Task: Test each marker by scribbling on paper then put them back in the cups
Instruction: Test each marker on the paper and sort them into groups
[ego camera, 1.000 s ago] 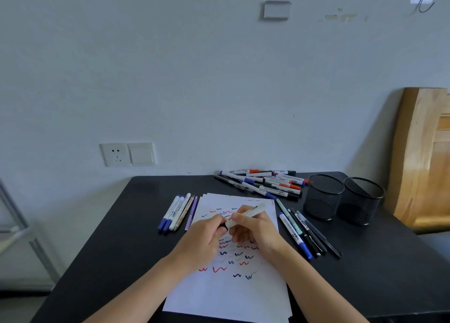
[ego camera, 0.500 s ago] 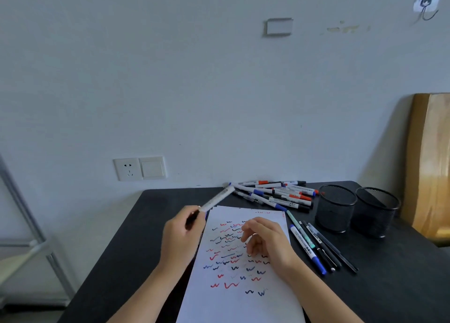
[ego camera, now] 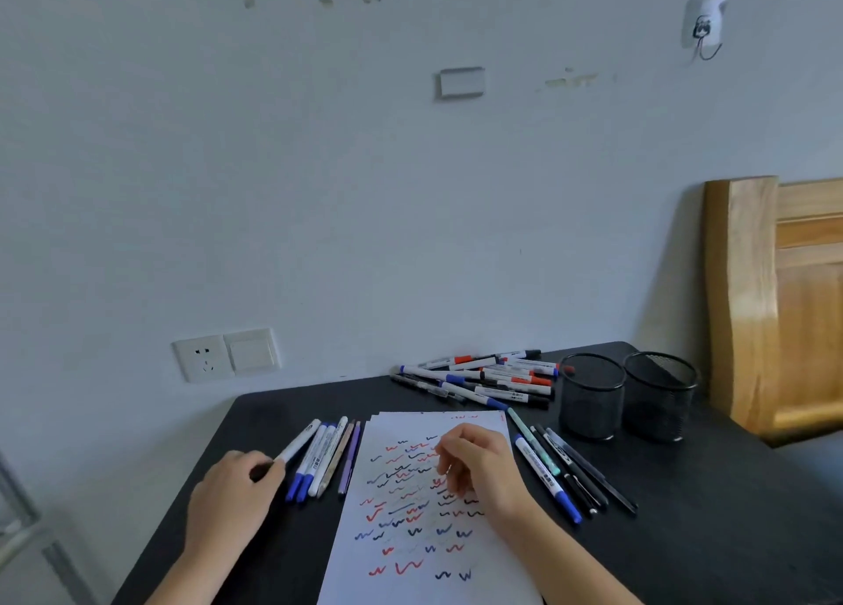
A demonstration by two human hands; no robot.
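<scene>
- White marker [ego camera: 297,445]: pinched by its dark lower end in the left hand [ego camera: 232,497], barrel slanting toward 1 o'clock, lying at or just above the left-hand row of markers [ego camera: 321,461]. Whether it touches the table [ego camera: 711,527] cannot be told.
- Left-hand row sits at 9 o'clock of the paper [ego camera: 424,513], just beside its edge; mostly white barrels with blue ends, plus slimmer tan and purple pens.
- Right hand [ego camera: 483,470]: loosely curled over the paper, holding nothing visible, fingertips near the scribbles.
- Paper carries many red, blue and black squiggles.
- Second row [ego camera: 563,470] at 3 o'clock of the paper; loose pile of markers [ego camera: 483,378] at 12 to 1 o'clock, near the wall.
- Two black mesh cups [ego camera: 593,397] at 2 o'clock, side by side; no markers visible inside.
- Judgement: step in hand is setting a tested marker aside in the left row. Next move calls for releasing it parallel to the row, then fetching an untested marker, probably from the right row or the pile. Return to the cups not yet begun.
</scene>
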